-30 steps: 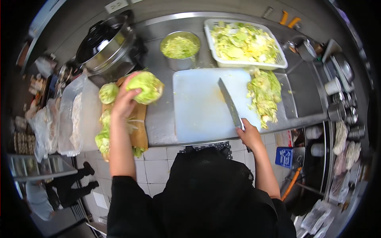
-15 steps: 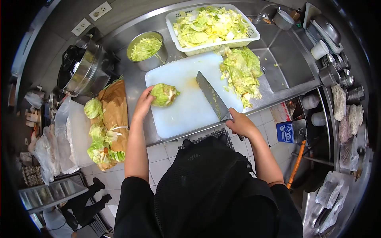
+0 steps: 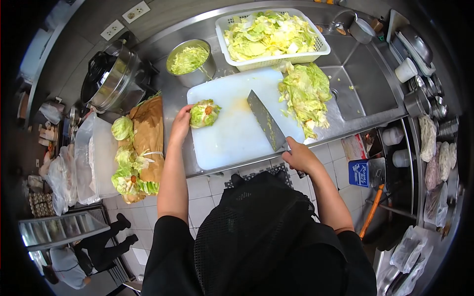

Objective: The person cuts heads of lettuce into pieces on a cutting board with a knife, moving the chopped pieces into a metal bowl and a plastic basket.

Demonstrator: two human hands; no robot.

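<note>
My left hand [image 3: 182, 121] is closed on the left side of a small lettuce head [image 3: 204, 114], whose orange-brown stem end faces up at the left part of the white cutting board [image 3: 227, 145]. In my right hand [image 3: 298, 155] is the handle of a wide cleaver [image 3: 266, 121]; its blade lies flat over the board, tip pointing up and left, with green shreds stuck on it. A heap of lettuce leaves [image 3: 307, 92] covers the board's right edge. Behind the board stand a metal pot [image 3: 201, 76] of shredded lettuce and a white basket [image 3: 240, 64] full of cut leaves.
At the right is a metal sink [image 3: 365, 89] with a small pot [image 3: 362, 32] by its tap. To the left are a brown paper bag [image 3: 148, 123], more lettuce [image 3: 122, 128], a clear bin [image 3: 103, 170] and a steel cooker [image 3: 116, 79]. Another person [image 3: 69, 266] is at the lower left.
The lettuce head has turned in my left hand, so its stem end now faces up. My right hand and the cleaver look almost unmoved on the board. The whole view has shifted slightly.
</note>
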